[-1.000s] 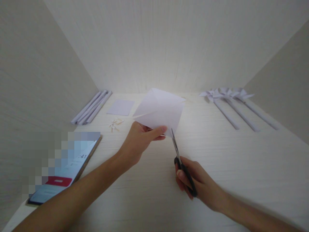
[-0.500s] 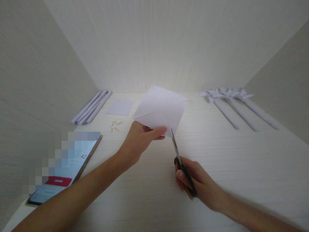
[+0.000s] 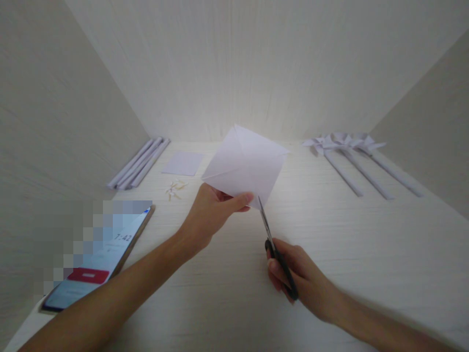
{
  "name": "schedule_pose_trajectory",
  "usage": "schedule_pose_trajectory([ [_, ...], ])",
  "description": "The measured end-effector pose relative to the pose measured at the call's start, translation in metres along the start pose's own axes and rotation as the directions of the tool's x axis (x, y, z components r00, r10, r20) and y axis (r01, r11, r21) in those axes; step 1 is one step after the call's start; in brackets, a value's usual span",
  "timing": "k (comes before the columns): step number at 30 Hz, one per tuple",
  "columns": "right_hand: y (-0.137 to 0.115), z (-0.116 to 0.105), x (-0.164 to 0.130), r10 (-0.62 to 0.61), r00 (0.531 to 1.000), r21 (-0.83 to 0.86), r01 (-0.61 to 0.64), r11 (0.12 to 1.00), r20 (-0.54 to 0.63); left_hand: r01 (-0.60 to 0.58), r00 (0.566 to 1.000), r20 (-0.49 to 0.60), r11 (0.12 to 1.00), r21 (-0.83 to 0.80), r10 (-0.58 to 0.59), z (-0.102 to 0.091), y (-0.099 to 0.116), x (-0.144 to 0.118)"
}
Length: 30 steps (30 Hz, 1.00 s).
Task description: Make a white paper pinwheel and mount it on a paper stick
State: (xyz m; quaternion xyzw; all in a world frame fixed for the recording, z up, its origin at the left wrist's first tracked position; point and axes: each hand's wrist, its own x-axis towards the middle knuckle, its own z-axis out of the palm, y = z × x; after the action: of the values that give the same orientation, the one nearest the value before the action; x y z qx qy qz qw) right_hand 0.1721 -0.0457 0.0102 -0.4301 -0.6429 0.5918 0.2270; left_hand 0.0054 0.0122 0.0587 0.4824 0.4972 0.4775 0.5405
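Note:
A white square sheet of paper [image 3: 245, 161] with crease lines is held up above the table, one corner toward me. My left hand [image 3: 216, 208] pinches its lower left edge, thumb on top and fingers underneath. In my right hand [image 3: 296, 274] are black-handled scissors [image 3: 280, 264], the fingers wrapped round the handles. The blades point away from me and lie at the paper's near corner, just right of my left thumb. They look nearly closed there. Slits show running in from the left and right corners of the sheet.
Rolled paper sticks [image 3: 141, 164] lie at the back left, beside a flat paper square [image 3: 183, 163] and small whitish-yellow bits [image 3: 176, 189]. At the back right rest three paper pinwheels [image 3: 351, 156] on sticks. A lit phone [image 3: 110, 259] leans at the left. Pale panels rise around the table [image 3: 227, 303].
The paper has tilted slightly, its far and right corners shifting up and to the right. The scissor tips have moved very slightly left at the near corner. Both hands keep their grip.

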Motion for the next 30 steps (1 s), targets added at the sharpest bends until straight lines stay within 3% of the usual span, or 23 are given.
schedule_pose_trajectory([
  [21, 0.003, 0.0, 0.0003, 0.006, 1.0, -0.05, -0.007, 0.999, -0.028, 0.008, 1.0, -0.005, 1.0, -0.006, -0.008, 0.0009, 0.0008, -0.0005],
  [30, 0.0044, 0.0022, 0.0005, 0.062, 0.997, 0.021, -0.061, 0.998, -0.043, 0.013, 1.0, -0.024, 1.0, -0.018, -0.013, 0.002, 0.002, -0.001],
])
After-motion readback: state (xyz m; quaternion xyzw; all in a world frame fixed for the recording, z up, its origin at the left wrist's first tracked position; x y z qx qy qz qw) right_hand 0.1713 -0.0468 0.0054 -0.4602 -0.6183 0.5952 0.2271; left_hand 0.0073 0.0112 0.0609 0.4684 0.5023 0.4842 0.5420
